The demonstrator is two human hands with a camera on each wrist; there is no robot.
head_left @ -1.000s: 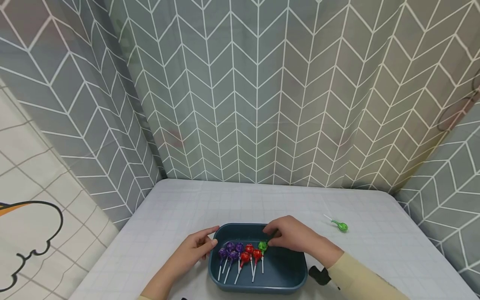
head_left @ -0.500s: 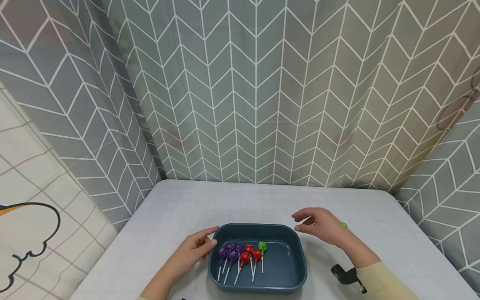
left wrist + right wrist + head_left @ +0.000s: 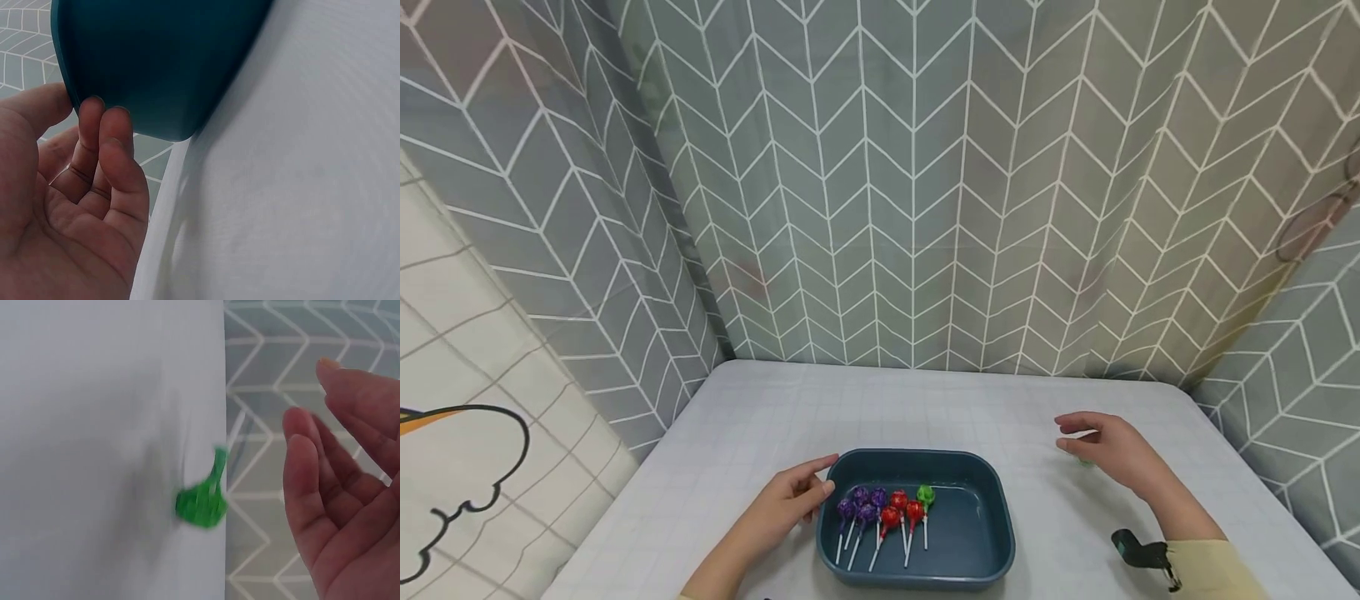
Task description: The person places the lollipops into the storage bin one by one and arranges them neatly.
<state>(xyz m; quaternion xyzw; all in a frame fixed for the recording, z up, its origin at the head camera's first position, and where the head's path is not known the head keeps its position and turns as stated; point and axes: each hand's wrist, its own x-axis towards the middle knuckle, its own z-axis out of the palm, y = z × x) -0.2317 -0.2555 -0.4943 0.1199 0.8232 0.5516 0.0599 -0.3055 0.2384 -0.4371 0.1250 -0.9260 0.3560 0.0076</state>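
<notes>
A dark blue tray (image 3: 970, 529) stands near the front of the table. Inside it several purple lollipops (image 3: 867, 512) lie at the left, red lollipops (image 3: 890, 517) beside them, then one green lollipop (image 3: 926, 495). My left hand (image 3: 782, 504) holds the tray at its left rear corner; its thumb and fingertips meet the rim and outer wall in the left wrist view. Right of the tray, my right hand (image 3: 1112, 450) hovers with loosely bent fingers and nothing between them. Another green lollipop (image 3: 202, 503) lies on the table beside that hand, mostly hidden by it in the head view.
A white cloth (image 3: 760, 408) covers the table. Grey patterned curtains (image 3: 917, 208) hang behind it and at both sides. A black device (image 3: 1138, 552) is strapped at the right wrist, close above the table.
My right hand has let go of the green lollipop in the tray and moved right, over to the other green lollipop on the table. The left hand has stayed at the tray's corner.
</notes>
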